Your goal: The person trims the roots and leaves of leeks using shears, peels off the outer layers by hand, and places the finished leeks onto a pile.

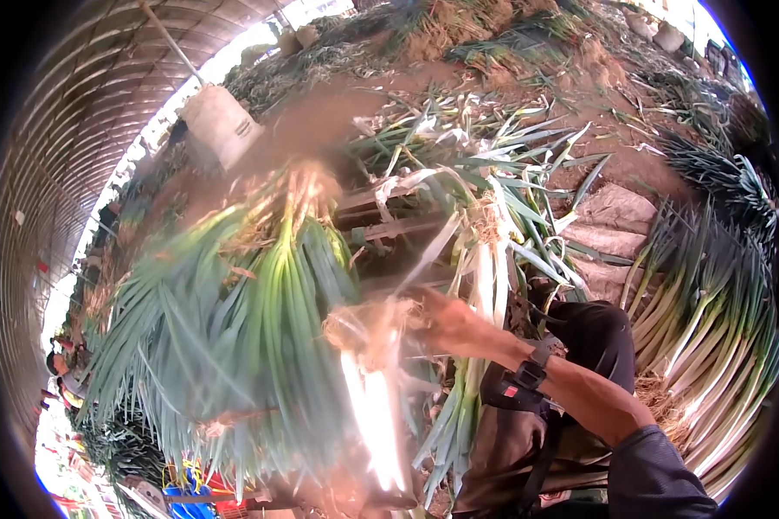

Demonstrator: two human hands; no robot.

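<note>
My right hand (446, 322), with a black watch on its wrist, reaches in from the lower right. Its blurred fingers are closed at the root end of some leeks (374, 406), whose white stems shine in the sun. A brown smear (389, 500) at the bottom edge may be my left hand; its fingers cannot be made out. Left of the right hand lies a large bundle of green onions (277, 277), roots up and leaves spreading down. Behind my right hand stand more pale leek stems (491, 268) with tangled roots.
Long leeks (710, 346) lie in a pile at the right, beside flattened sacking (610, 229). My bent knee (601, 333) is under the right forearm. A whitish container (219, 125) stands at the upper left. Loose leaves and further heaps cover the soil behind.
</note>
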